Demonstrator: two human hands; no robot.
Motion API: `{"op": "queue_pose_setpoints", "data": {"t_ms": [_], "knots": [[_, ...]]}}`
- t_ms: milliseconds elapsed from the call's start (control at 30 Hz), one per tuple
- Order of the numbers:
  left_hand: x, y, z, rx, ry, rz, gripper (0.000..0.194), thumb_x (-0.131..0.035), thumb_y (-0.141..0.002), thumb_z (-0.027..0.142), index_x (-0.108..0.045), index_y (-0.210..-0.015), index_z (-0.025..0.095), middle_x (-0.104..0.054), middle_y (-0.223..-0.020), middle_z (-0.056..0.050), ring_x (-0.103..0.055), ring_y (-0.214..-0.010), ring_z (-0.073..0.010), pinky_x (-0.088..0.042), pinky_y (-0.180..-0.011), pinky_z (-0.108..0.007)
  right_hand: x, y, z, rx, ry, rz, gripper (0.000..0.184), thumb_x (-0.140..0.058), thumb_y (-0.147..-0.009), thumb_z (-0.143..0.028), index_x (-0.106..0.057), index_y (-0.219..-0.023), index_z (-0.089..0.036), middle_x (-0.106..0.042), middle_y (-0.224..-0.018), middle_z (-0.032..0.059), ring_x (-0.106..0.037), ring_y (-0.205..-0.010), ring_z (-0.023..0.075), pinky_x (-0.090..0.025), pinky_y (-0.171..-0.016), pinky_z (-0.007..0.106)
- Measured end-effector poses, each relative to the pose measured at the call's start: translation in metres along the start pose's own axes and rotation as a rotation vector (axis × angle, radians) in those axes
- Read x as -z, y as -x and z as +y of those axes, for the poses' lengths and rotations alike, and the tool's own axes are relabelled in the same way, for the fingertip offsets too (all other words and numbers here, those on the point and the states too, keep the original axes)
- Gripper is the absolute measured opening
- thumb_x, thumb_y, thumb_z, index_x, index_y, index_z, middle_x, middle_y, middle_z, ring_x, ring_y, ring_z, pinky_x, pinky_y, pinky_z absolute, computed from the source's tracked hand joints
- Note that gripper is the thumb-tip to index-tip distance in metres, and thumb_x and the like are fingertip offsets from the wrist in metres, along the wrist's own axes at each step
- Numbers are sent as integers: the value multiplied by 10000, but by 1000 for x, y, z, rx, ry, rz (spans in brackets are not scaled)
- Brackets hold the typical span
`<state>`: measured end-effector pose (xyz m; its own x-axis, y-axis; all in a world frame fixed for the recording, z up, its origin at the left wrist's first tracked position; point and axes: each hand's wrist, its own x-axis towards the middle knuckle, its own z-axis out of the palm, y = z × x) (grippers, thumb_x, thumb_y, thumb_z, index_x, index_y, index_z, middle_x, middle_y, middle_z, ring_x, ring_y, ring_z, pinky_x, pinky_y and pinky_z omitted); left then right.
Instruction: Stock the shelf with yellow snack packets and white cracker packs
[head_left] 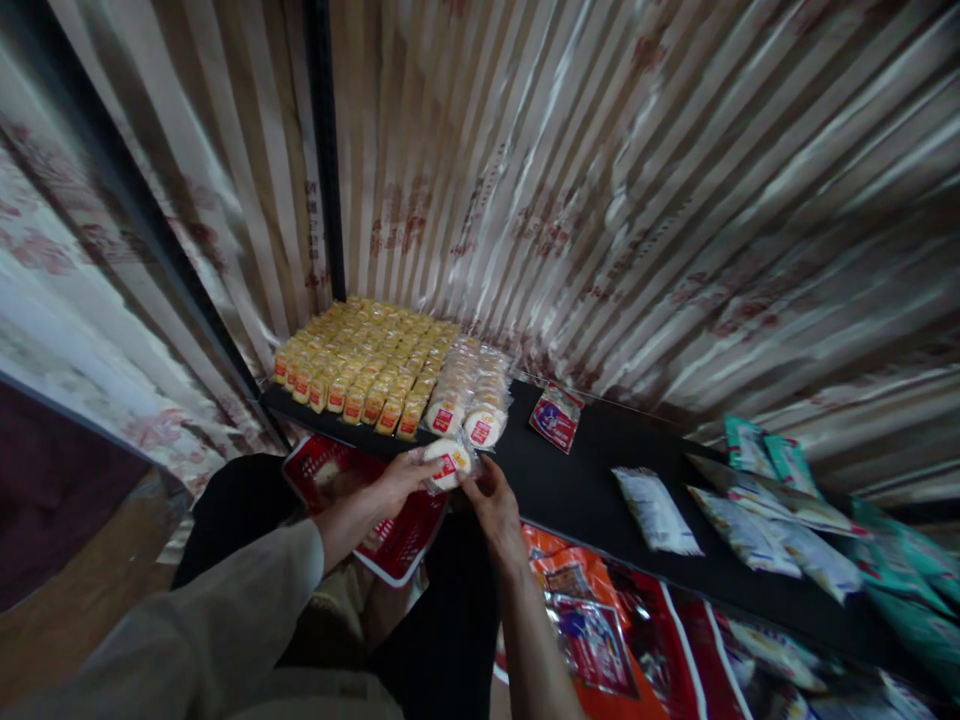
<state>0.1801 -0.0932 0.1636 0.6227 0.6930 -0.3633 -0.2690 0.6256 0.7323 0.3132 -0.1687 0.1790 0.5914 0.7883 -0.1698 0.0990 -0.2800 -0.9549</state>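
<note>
Between my two hands is a round, pale packaged cake (pixel 448 464) in clear wrap with a red label. My left hand (pixel 405 478) grips its left side, and my right hand (pixel 491 500) pinches the wrapper at its right edge. Just beyond it, two rows of similar round packaged cakes (pixel 456 385) stand on the black shelf (pixel 555 490). To their left are many rows of yellow wrapped snacks (pixel 367 365) with red labels. Below my left hand sits a red basket (pixel 409 545) with a white rim; pale items inside are partly hidden by my forearm.
A red packet (pixel 556 416) lies on the shelf, with a white packet (pixel 656 510) further right. Several more packets (pixel 757 535) and green bags (pixel 750 447) are at the right end. Bright orange and red packages (pixel 592 630) sit below the shelf. Patterned pleated sheeting (pixel 600 200) hangs behind.
</note>
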Motion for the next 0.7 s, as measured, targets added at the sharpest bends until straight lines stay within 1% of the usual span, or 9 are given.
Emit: {"op": "queue_pose_setpoints", "data": {"t_ms": [100, 200, 267, 333, 400, 467, 533, 633, 700], "knots": [[-9, -7, -14, 32, 88, 25, 578, -855, -545, 381, -662, -1025, 122, -703, -963, -100, -656, -819, -174, -494, -768, -274, -1, 4, 11, -45, -184, -47, 519, -715, -611, -467, -610, -1014, -158, -701, -850, 44, -655, -775, 204, -509, -706, 302], [-20, -12, -23, 53, 93, 69, 471, -814, -626, 333, -651, -1017, 125, -695, -971, -91, -652, -819, -156, -495, -767, -264, 2, 1, 21, -78, -314, 13, 498, -724, -604, -460, -592, -990, -174, -704, -858, 42, -657, -742, 186, -508, -671, 286], [-27, -15, -24, 74, -44, 136, 317, -746, -714, 270, -649, -980, 126, -694, -922, -70, -644, -761, -125, -494, -732, -245, 8, -8, 27, -76, -321, 69, 494, -724, -597, -456, -594, -985, -179, -706, -852, 43, -654, -730, 182, -506, -660, 282], [-32, -17, -25, 112, -212, 225, 147, -674, -774, 199, -642, -891, 117, -678, -803, -39, -616, -646, -93, -486, -662, -224, 16, -20, 33, -45, -281, 129, 476, -717, -585, -456, -606, -953, -175, -707, -845, 48, -650, -746, 185, -503, -678, 285], [-35, -20, -25, 147, -314, 301, 44, -613, -807, 156, -614, -801, 113, -633, -674, -6, -573, -541, -76, -465, -588, -212, 24, -36, 39, -7, -214, 184, 471, -704, -577, -463, -616, -935, -170, -706, -850, 58, -648, -767, 194, -500, -703, 296], [-37, -23, -26, 148, -343, 328, 74, -550, -832, 120, -588, -769, 116, -590, -601, 14, -547, -493, -72, -436, -534, -199, 30, -50, 45, 21, -154, 205, 475, -684, -581, -476, -621, -936, -167, -705, -867, 70, -647, -783, 201, -498, -723, 308], [-39, -27, -27, 131, -374, 339, 114, -496, -840, 76, -580, -777, 122, -571, -577, 23, -532, -480, -67, -405, -500, -181, 32, -62, 51, 38, -129, 199, 472, -670, -584, -481, -623, -930, -163, -703, -877, 78, -646, -795, 206, -496, -745, 316], [-43, -32, -28, 99, -408, 336, 166, -457, -823, 19, -582, -806, 127, -568, -604, 28, -524, -494, -57, -380, -479, -158, 29, -74, 57, 46, -116, 175, 467, -657, -584, -485, -626, -924, -166, -703, -882, 81, -645, -795, 209, -495, -762, 327], [-47, -37, -28, 77, -429, 322, 175, -459, -818, 19, -592, -840, 131, -582, -664, 21, -532, -521, -54, -389, -484, -151, 25, -80, 59, 51, -105, 170, 470, -638, -599, -491, -624, -939, -166, -703, -893, 85, -645, -788, 209, -498, -754, 329]]}}
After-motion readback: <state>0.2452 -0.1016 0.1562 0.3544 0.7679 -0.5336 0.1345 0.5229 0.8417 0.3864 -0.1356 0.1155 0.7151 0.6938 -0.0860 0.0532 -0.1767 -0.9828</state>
